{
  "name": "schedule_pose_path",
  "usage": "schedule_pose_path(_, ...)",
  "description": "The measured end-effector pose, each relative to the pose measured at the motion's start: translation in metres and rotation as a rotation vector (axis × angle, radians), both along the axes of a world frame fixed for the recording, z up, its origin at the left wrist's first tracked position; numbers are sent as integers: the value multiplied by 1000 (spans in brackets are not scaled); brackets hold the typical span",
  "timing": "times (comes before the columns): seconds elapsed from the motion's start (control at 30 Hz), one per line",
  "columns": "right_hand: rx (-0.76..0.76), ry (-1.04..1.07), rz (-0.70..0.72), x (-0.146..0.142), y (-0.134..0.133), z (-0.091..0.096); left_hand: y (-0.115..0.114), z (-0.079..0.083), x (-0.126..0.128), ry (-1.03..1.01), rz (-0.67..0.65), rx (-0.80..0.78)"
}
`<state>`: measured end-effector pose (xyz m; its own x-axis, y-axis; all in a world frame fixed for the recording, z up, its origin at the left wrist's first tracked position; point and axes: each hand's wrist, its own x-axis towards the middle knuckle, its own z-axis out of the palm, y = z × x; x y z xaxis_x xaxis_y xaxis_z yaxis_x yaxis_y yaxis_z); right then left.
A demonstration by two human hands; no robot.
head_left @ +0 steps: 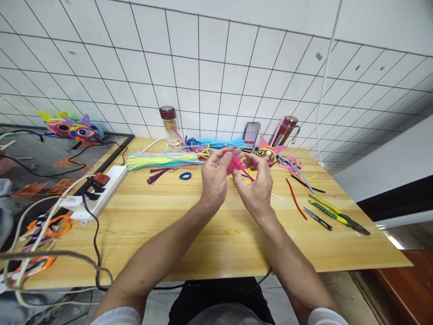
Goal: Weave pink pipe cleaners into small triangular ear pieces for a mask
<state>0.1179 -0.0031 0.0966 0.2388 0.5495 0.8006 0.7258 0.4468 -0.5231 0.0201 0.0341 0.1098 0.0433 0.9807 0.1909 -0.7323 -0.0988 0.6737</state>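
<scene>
Over the middle of the wooden table (209,234), both hands meet around a small pink pipe-cleaner piece (236,163). My left hand (214,178) curls its fingers over the piece's left side. My right hand (257,185) pinches its right side, thumb and fingers pressed together. Behind the hands lies a spread of loose pipe cleaners (162,159) in green, yellow, blue and pink. A finished pipe-cleaner figure (270,153) with round eyes lies just beyond my right hand.
A white power strip (96,192) with plugged cables sits on the left. Pliers (338,215) and small snips (317,218) lie right, by a red pipe cleaner (295,197). Two bottles (169,122) (286,130) stand at the tiled wall. More figures (72,127) rest on the left table.
</scene>
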Motion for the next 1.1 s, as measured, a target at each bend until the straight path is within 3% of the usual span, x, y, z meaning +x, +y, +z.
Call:
schedule_pose_path(0.17, 0, 81, 14, 5, -7, -1, 0, 3, 0, -27, 53, 34)
schedule_pose_path(0.57, 53, -171, -167, 10, -10, -3, -1, 0, 1, 8, 107, 49)
schedule_pose_path(1.1, 53, -220, -236, 11, -7, -5, -2, -3, 2, 34, 100, 61)
